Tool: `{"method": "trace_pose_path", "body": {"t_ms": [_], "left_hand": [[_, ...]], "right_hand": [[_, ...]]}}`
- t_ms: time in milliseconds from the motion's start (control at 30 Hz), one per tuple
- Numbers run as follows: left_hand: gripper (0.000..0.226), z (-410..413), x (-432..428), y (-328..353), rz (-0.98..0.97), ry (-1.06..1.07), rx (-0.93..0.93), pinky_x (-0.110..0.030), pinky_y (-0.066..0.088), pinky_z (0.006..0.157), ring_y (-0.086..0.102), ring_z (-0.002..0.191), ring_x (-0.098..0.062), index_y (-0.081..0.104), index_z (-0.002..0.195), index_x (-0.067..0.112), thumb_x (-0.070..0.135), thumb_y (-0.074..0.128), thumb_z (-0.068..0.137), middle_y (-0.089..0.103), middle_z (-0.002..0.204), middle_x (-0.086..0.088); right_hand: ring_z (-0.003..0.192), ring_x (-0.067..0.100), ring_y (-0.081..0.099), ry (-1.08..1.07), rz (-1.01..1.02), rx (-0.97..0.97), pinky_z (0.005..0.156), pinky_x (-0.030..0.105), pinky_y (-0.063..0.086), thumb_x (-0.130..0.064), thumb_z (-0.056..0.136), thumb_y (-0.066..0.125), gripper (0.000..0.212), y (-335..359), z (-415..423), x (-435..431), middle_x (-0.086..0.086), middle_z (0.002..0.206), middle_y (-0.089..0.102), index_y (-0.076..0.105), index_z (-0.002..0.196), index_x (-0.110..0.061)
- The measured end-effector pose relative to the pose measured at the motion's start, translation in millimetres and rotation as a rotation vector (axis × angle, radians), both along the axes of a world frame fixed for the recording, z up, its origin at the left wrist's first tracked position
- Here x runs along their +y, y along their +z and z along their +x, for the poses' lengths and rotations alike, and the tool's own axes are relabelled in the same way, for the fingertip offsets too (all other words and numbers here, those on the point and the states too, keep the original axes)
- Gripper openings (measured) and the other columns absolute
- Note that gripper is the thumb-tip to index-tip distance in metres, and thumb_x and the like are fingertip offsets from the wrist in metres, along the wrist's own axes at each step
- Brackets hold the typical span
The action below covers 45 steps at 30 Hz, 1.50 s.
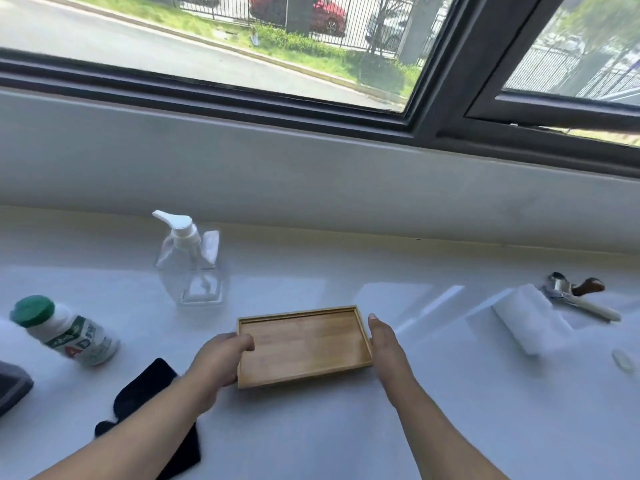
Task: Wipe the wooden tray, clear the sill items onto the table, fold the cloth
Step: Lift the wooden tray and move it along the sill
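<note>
An empty wooden tray (304,344) lies flat on the white table (415,410), in the middle of the head view. My left hand (218,362) grips its left edge, thumb over the rim. Along the tray's right edge rests my right hand (384,344), fingers straight and pressed against the side. A dark cloth (149,407) lies crumpled under my left forearm. The grey window sill (311,168) behind the table shows nothing on it.
A clear pump bottle (190,258) stands behind the tray. A white bottle with a green cap (65,330) tilts at the left. At the right lie a white block (533,317) and metal utensils (575,296). A grey object (12,386) pokes in at the left edge.
</note>
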<state>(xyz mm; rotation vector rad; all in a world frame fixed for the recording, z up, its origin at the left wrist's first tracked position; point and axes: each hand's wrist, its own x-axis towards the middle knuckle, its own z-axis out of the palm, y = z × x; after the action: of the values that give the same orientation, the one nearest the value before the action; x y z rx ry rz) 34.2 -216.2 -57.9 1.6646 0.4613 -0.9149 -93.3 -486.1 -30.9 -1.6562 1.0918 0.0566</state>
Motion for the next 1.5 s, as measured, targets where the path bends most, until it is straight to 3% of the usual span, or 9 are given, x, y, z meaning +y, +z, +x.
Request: {"method": "trace_pose_path", "body": {"t_ms": [200,367,567,733,867,1000,1133,1267,1500], "left_hand": [[0.013,12.2,-119.8,23.4,0.071,-0.062,-0.088,-0.047,0.057,0.085,0.060,0.099,-0.026,0.066,0.101,0.014,0.017,0.065,0.088,0.062,0.117,-0.012],[0.037,33.3,-212.2,30.8,0.072,-0.089,-0.090,-0.046,0.059,0.085,0.057,0.121,-0.031,0.063,0.126,0.011,0.016,0.064,0.089,0.058,0.133,-0.010],[0.038,67.9,-296.9,29.8,0.089,-0.132,-0.138,-0.051,0.058,0.096,0.058,0.122,-0.033,0.064,0.125,0.014,0.021,0.065,0.087,0.059,0.134,-0.009],[0.019,99.2,-338.2,21.2,0.146,-0.166,-0.186,-0.050,0.049,0.108,0.058,0.121,-0.035,0.066,0.099,0.022,0.029,0.067,0.081,0.061,0.128,-0.010],[0.023,123.3,-360.3,7.0,0.180,-0.156,-0.221,-0.041,0.049,0.095,0.061,0.106,-0.032,0.066,0.106,0.014,0.026,0.067,0.086,0.062,0.109,-0.010],[0.032,131.0,-371.4,-4.9,0.121,-0.135,-0.198,-0.034,0.051,0.078,0.064,0.069,-0.022,0.066,0.110,0.004,0.025,0.067,0.086,0.067,0.076,-0.006],[0.085,119.5,-356.6,-5.8,0.310,-0.381,-0.428,-0.039,0.044,0.107,0.046,0.143,-0.030,0.033,0.162,0.024,0.042,0.065,0.086,0.043,0.162,-0.008],[0.078,89.5,-315.2,14.3,0.584,-0.735,-0.845,-0.045,0.038,0.116,0.030,0.151,-0.023,0.039,0.158,0.029,0.062,0.061,0.090,0.035,0.167,0.003],[0.058,27.8,-185.4,55.8,0.626,-0.612,-0.799,-0.033,0.045,0.098,0.045,0.136,-0.010,0.052,0.142,0.036,0.064,0.059,0.091,0.051,0.150,0.017]], "right_hand": [[0.138,0.024,0.050,-0.063,0.056,-0.022,0.117,0.041,0.033,-0.074,0.097,0.036,0.069,11.3,-4.6,-110.5,0.000,0.146,0.057,0.051,0.149,-0.031],[0.133,0.021,0.052,-0.069,0.043,-0.051,0.113,0.041,0.036,-0.081,0.084,0.034,0.074,23.6,3.9,-200.7,-0.007,0.138,0.061,0.053,0.142,-0.039],[0.123,0.018,0.052,-0.066,0.031,-0.050,0.101,0.040,0.036,-0.085,0.080,0.034,0.060,15.3,28.5,-280.6,-0.017,0.121,0.061,0.052,0.124,-0.049],[0.124,0.017,0.048,-0.058,0.020,-0.066,0.103,0.042,0.039,-0.090,0.076,0.032,0.082,-6.2,59.2,-317.7,-0.014,0.130,0.054,0.051,0.143,-0.046],[0.116,0.015,0.044,-0.048,0.003,-0.077,0.096,0.037,0.032,-0.090,0.073,0.031,0.084,-20.8,79.3,-332.9,-0.015,0.125,0.051,0.052,0.142,-0.047],[0.139,0.021,0.046,0.009,-0.040,-0.093,0.101,0.036,0.032,-0.087,0.081,0.033,0.088,-28.7,90.9,-341.1,-0.009,0.154,0.049,0.039,0.156,-0.042],[0.151,0.028,0.033,0.185,-0.409,0.017,0.112,0.045,0.038,-0.071,0.093,0.048,0.083,-30.8,77.8,-326.1,-0.002,0.167,0.039,0.025,0.164,-0.035],[0.145,0.026,0.036,0.510,-0.773,0.011,0.117,0.045,0.038,-0.063,0.091,0.051,0.077,-22.2,63.2,-287.9,0.002,0.156,0.051,0.042,0.158,-0.026],[0.147,0.019,0.034,0.708,-0.749,-0.044,0.119,0.040,0.033,-0.072,0.089,0.042,0.078,-2.7,52.8,-171.6,-0.004,0.156,0.050,0.045,0.154,-0.029]]}}
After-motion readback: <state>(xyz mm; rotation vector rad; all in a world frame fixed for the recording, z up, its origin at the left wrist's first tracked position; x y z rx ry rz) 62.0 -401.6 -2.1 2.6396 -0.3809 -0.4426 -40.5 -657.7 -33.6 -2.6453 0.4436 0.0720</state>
